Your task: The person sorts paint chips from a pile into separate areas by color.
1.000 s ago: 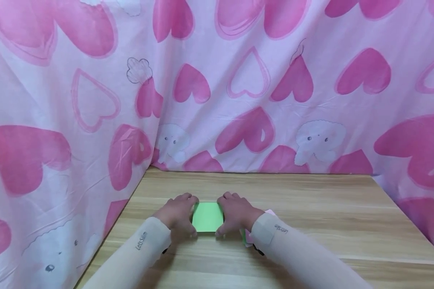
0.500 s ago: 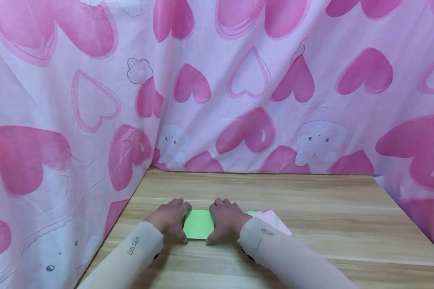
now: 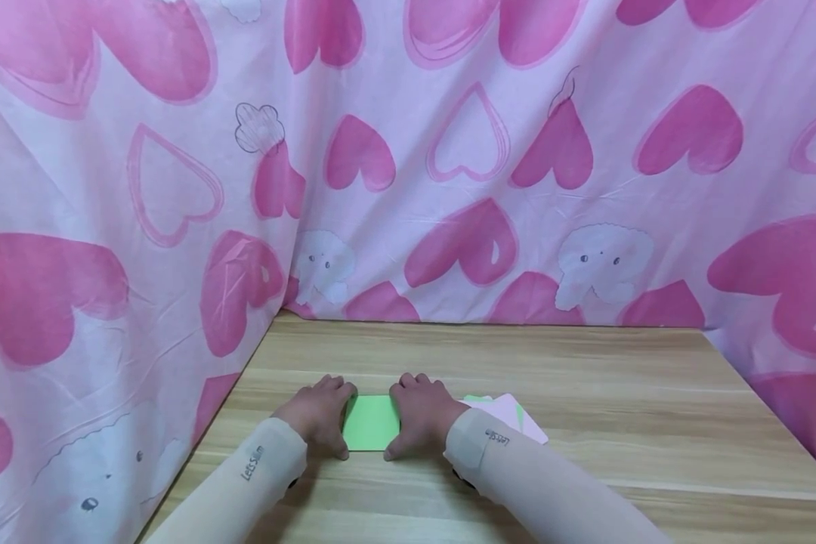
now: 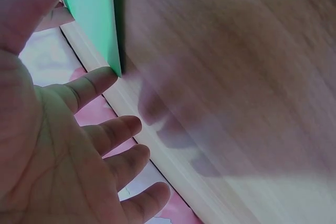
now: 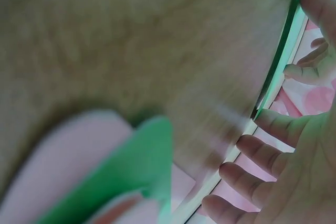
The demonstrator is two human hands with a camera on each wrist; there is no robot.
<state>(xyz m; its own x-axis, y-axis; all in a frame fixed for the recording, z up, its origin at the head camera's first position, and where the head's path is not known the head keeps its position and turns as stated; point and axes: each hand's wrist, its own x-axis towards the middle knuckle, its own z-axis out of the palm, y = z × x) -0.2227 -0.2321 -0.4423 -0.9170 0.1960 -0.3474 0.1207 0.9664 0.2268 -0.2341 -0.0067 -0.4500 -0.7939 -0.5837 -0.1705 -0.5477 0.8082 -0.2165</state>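
Observation:
A green card (image 3: 371, 423) lies between my two hands, left of the middle of the wooden table. My left hand (image 3: 316, 414) holds its left side, thumb at the near corner and index finger at the far corner. In the left wrist view, the index fingertip touches the corner of the card (image 4: 97, 22), and the other fingers are spread. My right hand (image 3: 423, 415) grips the right side in the same way. From the right wrist, the green card (image 5: 283, 56) appears nearly edge-on, with dark shadow along it. Whether it touches the table is hard to tell.
Just right of my right wrist lie overlapping pink and green cards (image 3: 506, 412) with rounded corners, partly hidden by the sleeve. The wooden table (image 3: 619, 408) meets a pink heart-patterned curtain (image 3: 469, 249) at the back and on both sides.
Both hands and the green card have shifted left and slightly nearer to me, mostly in the first half second. More of the overlapping cards shows beside my right sleeve.

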